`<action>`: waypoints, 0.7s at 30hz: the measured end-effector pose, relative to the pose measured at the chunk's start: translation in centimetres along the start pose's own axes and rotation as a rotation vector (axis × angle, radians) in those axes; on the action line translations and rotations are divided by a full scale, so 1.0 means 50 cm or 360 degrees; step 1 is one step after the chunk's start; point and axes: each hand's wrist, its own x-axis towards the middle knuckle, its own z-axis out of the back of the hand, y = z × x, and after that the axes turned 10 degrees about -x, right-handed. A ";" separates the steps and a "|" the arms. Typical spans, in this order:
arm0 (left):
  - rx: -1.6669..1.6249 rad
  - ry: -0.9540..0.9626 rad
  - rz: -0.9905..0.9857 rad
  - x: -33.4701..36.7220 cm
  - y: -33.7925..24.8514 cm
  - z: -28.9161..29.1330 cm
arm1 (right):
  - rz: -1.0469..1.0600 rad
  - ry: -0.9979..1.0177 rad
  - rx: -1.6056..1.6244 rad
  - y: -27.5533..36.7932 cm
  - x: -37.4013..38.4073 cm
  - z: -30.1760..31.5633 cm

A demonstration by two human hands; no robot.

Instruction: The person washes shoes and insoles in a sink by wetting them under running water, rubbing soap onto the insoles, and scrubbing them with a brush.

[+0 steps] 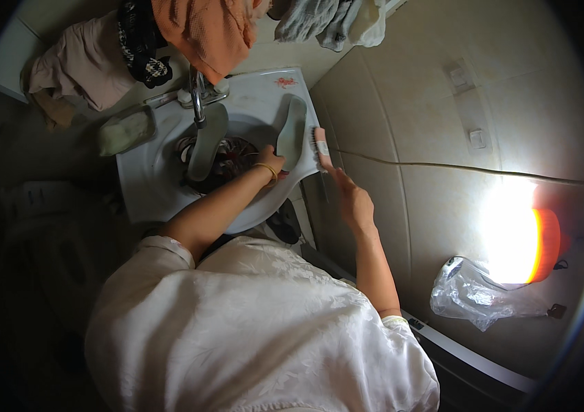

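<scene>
Two grey-green shoe insoles lie at the washbasin (137,168). One insole (209,141) slants across the bowl under the tap; the other insole (295,134) rests on the right side of the basin. My left hand (271,161) is closed at the lower end of that right insole, a yellow bangle on its wrist. Off the basin's right edge, my right hand (356,206) grips a pink scrubbing brush (322,144) by its handle, dark bristles facing left. Dark, tangled items (233,154) sit in the bowl, too shaded to name.
A chrome tap (198,99) stands at the basin's back, with a soap dish (127,130) to its left. Cloths, among them an orange one (206,31), hang above. On the right tiled wall are a cable (470,167), a glowing lamp (546,240) and a clear plastic bag (474,295).
</scene>
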 end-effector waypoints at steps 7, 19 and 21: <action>0.1341 0.0208 -0.0861 -0.064 0.054 0.025 | 0.0110 0.0354 -0.0493 0.071 0.001 -0.046; 0.2723 0.0251 -0.1508 -0.105 0.073 -0.001 | 0.0115 0.0456 -0.0750 0.120 0.066 -0.073; 0.2756 0.0237 -0.1439 -0.095 0.076 -0.024 | 0.0092 0.0246 -0.0758 0.103 0.160 -0.116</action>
